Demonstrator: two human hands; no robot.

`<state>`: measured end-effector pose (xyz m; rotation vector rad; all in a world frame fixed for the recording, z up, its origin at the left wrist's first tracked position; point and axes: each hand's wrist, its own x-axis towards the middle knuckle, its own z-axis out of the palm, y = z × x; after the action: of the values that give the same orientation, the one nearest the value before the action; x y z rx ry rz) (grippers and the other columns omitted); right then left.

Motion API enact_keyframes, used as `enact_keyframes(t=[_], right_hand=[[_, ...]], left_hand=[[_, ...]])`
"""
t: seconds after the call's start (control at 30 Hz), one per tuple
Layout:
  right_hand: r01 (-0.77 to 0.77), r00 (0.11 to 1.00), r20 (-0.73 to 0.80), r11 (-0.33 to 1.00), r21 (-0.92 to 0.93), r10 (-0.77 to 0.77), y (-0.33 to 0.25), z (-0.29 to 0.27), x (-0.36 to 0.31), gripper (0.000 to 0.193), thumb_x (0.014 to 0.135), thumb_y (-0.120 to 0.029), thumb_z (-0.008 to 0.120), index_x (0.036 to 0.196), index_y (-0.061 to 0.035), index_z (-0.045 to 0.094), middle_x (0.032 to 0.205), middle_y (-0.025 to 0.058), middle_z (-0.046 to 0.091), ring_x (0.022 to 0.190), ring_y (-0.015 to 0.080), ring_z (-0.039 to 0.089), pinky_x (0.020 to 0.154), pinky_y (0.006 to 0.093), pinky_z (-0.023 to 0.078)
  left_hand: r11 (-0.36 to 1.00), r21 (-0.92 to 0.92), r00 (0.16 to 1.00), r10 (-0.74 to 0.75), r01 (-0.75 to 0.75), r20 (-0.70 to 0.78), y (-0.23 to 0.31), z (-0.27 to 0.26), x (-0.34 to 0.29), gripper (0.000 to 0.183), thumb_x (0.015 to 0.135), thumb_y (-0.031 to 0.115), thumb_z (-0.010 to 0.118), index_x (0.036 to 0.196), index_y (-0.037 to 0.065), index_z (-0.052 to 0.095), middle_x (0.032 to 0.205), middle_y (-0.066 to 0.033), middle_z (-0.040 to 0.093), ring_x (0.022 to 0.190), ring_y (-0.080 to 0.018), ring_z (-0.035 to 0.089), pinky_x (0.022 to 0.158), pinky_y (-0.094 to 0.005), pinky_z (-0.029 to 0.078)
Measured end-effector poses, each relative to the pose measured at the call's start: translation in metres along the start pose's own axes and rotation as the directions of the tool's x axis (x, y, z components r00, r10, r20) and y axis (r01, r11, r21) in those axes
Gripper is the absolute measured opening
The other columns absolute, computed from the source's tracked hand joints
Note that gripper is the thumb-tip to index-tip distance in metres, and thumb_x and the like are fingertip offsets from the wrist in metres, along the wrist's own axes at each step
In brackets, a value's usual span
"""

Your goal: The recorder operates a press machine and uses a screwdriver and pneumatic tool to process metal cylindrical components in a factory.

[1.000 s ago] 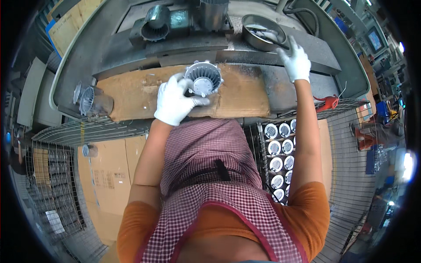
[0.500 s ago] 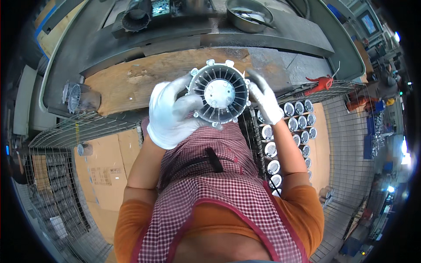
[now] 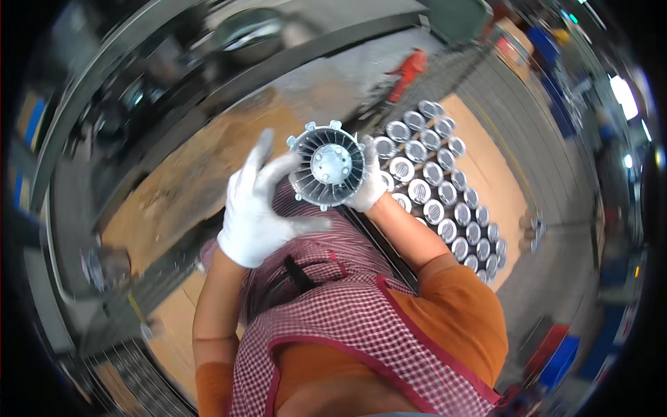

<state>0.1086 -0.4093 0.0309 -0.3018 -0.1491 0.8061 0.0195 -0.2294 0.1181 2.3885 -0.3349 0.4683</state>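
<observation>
A round, silver-grey finned metal casting (image 3: 332, 164) is held up in front of my apron, its hollow finned side facing me. Small lugs stick out round its rim. My right hand (image 3: 370, 182), in a white glove, grips the casting at its right side; part of those fingers is hidden behind it. On the other side my gloved left hand (image 3: 256, 201) has its fingers and thumb spread wide. Its index finger reaches the casting's left rim; whether it touches there I cannot tell.
Many similar round castings (image 3: 433, 211) stand in rows on cardboard (image 3: 479, 149) to the right. A red air gun (image 3: 408, 73) lies near the bench's right end. The wooden bench board (image 3: 187, 177) stretches off left, with a blurred metal bowl (image 3: 249, 33) behind it.
The view has swung to the right, bringing more of the castings in rows into sight. My left hand has loosened and spread from the casting, while my right hand keeps hold.
</observation>
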Motion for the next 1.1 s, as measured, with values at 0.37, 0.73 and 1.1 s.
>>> enact_keyframes(t=[0.37,0.73,1.1], right_hand=[[0.581,0.550,-0.633,0.794,-0.179,-0.545,-0.165,-0.142,-0.153,0.055,0.078,-0.046,0.068,0.124,-0.0199,0.052,0.124,0.0061,0.056,0.108,0.0274,0.053,0.077,0.0440,0.048],[-0.795,-0.415,-0.273,0.492,-0.354,-0.868,-0.296,-0.249,-0.201,0.093,0.056,-0.043,0.084,0.136,-0.0198,0.043,0.127,0.0209,0.051,0.114,0.0366,0.056,0.092,0.0464,0.049],[-0.925,-0.228,-0.727,0.376,-0.045,-0.647,-0.297,-0.395,-0.249,0.077,0.084,-0.071,0.040,0.145,-0.0226,0.039,0.153,0.0141,0.031,0.138,0.0326,0.034,0.112,0.0415,0.030]], left_hand=[[0.994,0.096,0.999,-0.045,0.042,0.025,-0.008,0.128,0.147,0.060,0.082,0.045,0.069,0.126,0.006,0.054,0.118,-0.0169,0.059,0.105,-0.0297,0.060,0.090,-0.0389,0.048],[0.989,0.135,0.997,-0.060,0.067,-0.050,-0.028,0.194,0.165,0.042,0.090,0.042,0.063,0.104,0.002,0.060,0.093,-0.0202,0.068,0.086,-0.0380,0.065,0.077,-0.0435,0.050],[0.997,0.062,0.994,-0.035,0.042,-0.104,-0.038,0.198,0.161,0.029,0.091,0.025,0.067,0.106,0.002,0.056,0.092,-0.0117,0.067,0.080,-0.0202,0.064,0.075,-0.0328,0.050]])
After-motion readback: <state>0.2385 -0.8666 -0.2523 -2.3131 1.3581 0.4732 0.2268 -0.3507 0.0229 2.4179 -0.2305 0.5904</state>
